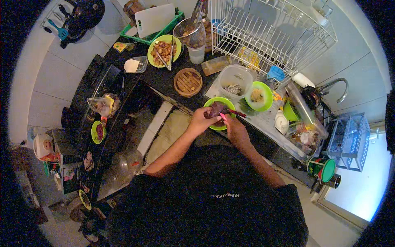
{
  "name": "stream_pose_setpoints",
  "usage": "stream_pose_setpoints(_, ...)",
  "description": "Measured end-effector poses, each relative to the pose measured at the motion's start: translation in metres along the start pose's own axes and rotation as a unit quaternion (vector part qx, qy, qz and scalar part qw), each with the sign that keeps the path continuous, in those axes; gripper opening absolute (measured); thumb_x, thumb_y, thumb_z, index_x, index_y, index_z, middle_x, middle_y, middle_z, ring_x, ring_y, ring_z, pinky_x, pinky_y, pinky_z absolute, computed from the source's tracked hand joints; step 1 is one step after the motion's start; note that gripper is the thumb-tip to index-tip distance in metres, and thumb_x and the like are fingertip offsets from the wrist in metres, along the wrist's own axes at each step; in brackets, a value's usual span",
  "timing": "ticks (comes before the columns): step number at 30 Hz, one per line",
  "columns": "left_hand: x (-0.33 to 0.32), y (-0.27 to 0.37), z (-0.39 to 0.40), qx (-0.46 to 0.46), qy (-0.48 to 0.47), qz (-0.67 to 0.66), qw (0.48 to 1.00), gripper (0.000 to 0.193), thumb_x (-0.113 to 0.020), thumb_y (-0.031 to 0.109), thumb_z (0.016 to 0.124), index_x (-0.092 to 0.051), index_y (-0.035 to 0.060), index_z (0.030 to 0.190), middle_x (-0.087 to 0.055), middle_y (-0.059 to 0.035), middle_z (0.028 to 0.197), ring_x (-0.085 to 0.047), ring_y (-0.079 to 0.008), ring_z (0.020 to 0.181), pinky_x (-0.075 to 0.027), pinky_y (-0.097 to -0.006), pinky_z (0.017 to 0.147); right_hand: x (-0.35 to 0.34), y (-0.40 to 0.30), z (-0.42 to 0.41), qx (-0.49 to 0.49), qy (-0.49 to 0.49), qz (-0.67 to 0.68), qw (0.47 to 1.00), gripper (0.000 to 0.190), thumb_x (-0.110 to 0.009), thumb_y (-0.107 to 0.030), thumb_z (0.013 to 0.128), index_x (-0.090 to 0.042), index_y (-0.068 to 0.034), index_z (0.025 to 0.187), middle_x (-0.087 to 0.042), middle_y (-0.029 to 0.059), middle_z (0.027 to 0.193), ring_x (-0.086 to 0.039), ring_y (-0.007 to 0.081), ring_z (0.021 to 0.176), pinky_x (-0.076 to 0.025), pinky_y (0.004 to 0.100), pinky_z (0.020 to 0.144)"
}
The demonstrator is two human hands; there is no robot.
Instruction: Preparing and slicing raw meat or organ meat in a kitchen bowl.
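My left hand (199,121) holds a dark purplish, soft-looking piece of food (217,109) over a lime-green bowl (210,101) at the counter's edge. My right hand (237,131) is closed on a small pink-handled tool (222,116), its tip hidden against the food; I cannot tell its kind. A dark red handled utensil (237,113) leans across the bowl's right rim. Just behind stand a clear plastic tub (236,74) with small grey bits inside and a second green bowl (268,98) holding a pale tan substance.
A round wooden board (188,82) lies left of the tub. Farther back are a green plate of browned food pieces (163,49) with tongs, a mesh strainer (193,32) and a white wire dish rack (256,40). The sink tap (342,89) stands at the right.
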State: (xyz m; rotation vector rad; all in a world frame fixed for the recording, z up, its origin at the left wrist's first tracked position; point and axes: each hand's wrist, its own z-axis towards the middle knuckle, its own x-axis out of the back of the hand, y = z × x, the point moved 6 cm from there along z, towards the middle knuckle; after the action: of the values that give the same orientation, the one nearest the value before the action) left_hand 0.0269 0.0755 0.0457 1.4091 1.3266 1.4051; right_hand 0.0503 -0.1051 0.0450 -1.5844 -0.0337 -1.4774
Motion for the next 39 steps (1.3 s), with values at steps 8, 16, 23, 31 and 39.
stream_pose_setpoints(8, 0.003, 0.001, 0.005, -0.043, 0.015, 0.151, 0.987, 0.031, -0.085, 0.031, 0.085, -0.077, 0.0032, 0.095, -0.068, -0.0044, 0.076, -0.052, -0.0112, 0.066, -0.045, -0.0332, 0.062, 0.003, -0.001, -0.003, 0.009, 0.032, 0.043, 0.999, 0.035, -0.056, -0.015, 0.104, -0.055, -0.002, 0.136, -0.07, 0.0247, 0.105, -0.068, 0.0432, 0.092, -0.056, 0.0529, 0.077)
stream_pose_setpoints(16, -0.004, -0.02, 0.01, -0.001, -0.024, 0.052, 0.998, 0.025, -0.079, 0.024, 0.09, -0.077, 0.0005, 0.098, -0.071, -0.0051, 0.075, -0.058, -0.0092, 0.067, -0.048, -0.0314, 0.064, -0.006, 0.01, -0.002, -0.001, 0.017, 0.083, 0.996, 0.034, -0.055, -0.012, 0.103, -0.055, -0.001, 0.135, -0.07, 0.0269, 0.108, -0.069, 0.0457, 0.093, -0.056, 0.0544, 0.079)
stream_pose_setpoints(23, -0.008, -0.025, 0.009, 0.116, -0.065, -0.098, 0.986, 0.026, -0.076, 0.024, 0.095, -0.079, -0.0003, 0.104, -0.076, -0.0017, 0.088, -0.065, -0.008, 0.083, -0.052, -0.0278, 0.076, 0.0, 0.004, -0.004, 0.021, 0.032, 0.11, 0.993, 0.036, -0.053, -0.007, 0.102, -0.055, 0.001, 0.137, -0.067, 0.0292, 0.117, -0.068, 0.0458, 0.102, -0.057, 0.0522, 0.085)
stream_pose_setpoints(31, -0.007, -0.073, 0.012, 0.284, -0.101, -0.319, 0.898, 0.028, -0.075, 0.019, 0.097, -0.07, -0.0009, 0.117, -0.073, -0.0072, 0.108, -0.07, -0.0176, 0.093, -0.06, -0.0302, 0.083, 0.01, -0.01, 0.001, 0.02, -0.008, 0.112, 0.993, 0.038, -0.051, -0.008, 0.103, -0.054, -0.002, 0.14, -0.066, 0.0247, 0.12, -0.067, 0.0441, 0.105, -0.057, 0.0519, 0.085)
stream_pose_setpoints(39, -0.009, -0.08, 0.004, 0.334, -0.162, -0.461, 0.806, 0.031, -0.071, 0.018, 0.1, -0.063, -0.0012, 0.123, -0.07, -0.0107, 0.109, -0.069, -0.0187, 0.097, -0.06, -0.0282, 0.081, -0.008, 0.006, -0.002, 0.023, -0.018, 0.092, 0.995, 0.035, -0.053, -0.016, 0.104, -0.055, -0.007, 0.138, -0.068, 0.0272, 0.113, -0.067, 0.0473, 0.095, -0.057, 0.0562, 0.076)
